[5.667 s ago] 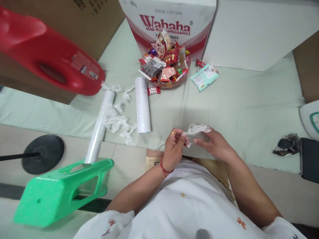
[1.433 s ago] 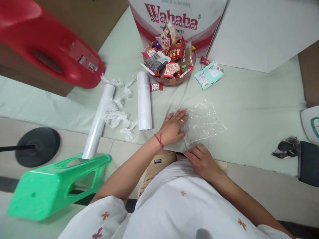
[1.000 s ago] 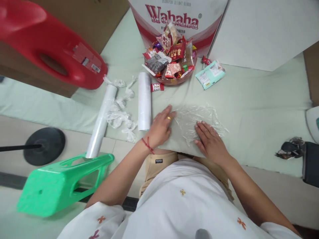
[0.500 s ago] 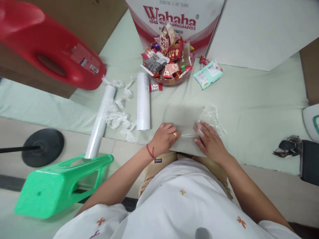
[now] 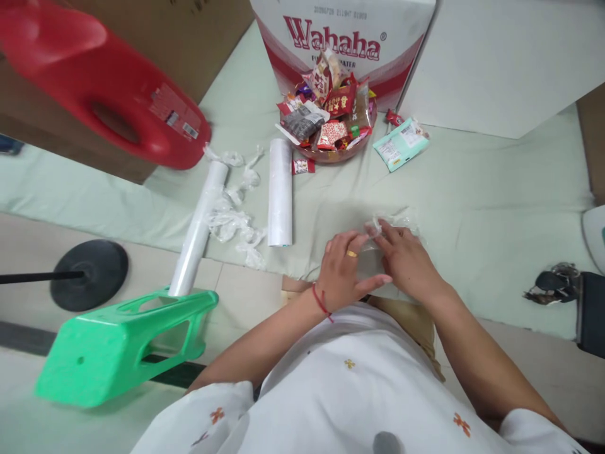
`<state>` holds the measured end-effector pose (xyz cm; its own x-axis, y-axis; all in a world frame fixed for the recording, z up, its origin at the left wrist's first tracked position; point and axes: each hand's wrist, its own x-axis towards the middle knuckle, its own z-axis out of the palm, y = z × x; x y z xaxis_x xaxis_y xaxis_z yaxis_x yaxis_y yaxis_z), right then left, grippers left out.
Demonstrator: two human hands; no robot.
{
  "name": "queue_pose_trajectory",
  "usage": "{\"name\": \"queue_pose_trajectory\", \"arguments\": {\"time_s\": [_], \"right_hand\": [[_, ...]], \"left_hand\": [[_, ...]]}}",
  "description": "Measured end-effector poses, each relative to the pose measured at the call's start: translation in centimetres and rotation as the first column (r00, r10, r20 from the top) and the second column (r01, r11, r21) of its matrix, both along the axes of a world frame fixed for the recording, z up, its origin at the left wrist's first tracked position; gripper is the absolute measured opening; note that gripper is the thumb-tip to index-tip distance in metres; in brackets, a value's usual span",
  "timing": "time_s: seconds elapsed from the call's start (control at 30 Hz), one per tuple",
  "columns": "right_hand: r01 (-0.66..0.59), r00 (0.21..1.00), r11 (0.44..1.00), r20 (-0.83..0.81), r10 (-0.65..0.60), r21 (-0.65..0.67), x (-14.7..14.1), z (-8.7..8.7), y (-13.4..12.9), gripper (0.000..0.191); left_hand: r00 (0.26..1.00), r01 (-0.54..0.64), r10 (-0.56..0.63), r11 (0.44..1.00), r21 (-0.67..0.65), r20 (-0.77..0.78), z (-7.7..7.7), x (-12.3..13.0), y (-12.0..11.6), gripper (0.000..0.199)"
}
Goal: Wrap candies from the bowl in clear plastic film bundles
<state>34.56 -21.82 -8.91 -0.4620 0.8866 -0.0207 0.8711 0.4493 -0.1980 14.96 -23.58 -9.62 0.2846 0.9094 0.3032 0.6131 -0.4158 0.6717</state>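
Observation:
A clear plastic bag lies crumpled on the pale green cloth in front of me. My right hand covers part of it, with a bunched fold of the plastic at its fingertips. Close beside it is my left hand, which wears a gold ring and a red string bracelet. Its thumb stretches out towards the right hand, apart from the other fingers, and its fingertips reach near the bunched plastic. The right hand's lower fingers hide some of the bag.
Farther back stands a bowl heaped with wrapped snacks, before a Wahaha carton. Two white rolls, one upright in view and one slanted, lie left by knotted plastic. A green stool, red jug and mint packet surround.
My left hand has moved right, close to my right hand, and its thumb has spread. The plastic that was stretched flat between the hands is now gathered by the right fingers.

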Motion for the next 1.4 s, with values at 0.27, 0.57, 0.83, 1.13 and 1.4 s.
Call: {"name": "queue_pose_trajectory", "arguments": {"time_s": [0.27,0.57,0.83,1.13,1.4], "right_hand": [[-0.024,0.998,0.997,0.055,0.021,0.069,-0.6,-0.6,0.0,0.055],[-0.019,1.0,1.0,-0.005,0.019,-0.013,0.0,-0.3,-0.8,0.046],[-0.001,0.976,0.996,-0.216,0.02,0.089,0.8,-0.8,-1.8,0.037],[-0.044,0.973,0.97,-0.212,0.096,0.239,-3.9,-2.3,-1.3,0.023],[-0.049,0.901,0.92,-0.379,0.208,0.389,-2.4,-2.7,-3.7,0.025]], "left_hand": [[0.987,-0.158,0.149,0.966,-0.206,-0.062,0.0,1.8,5.7,0.021],[0.933,-0.353,0.351,0.85,-0.391,-0.081,-0.4,-2.1,9.8,0.017],[0.906,-0.383,0.424,0.798,-0.464,-0.019,-2.0,-2.9,10.6,0.009],[0.903,-0.377,0.43,0.786,-0.489,-0.005,-2.5,-3.1,10.8,0.007],[0.895,-0.369,0.446,0.758,-0.538,0.016,-2.8,-3.7,11.4,0.004]]}}
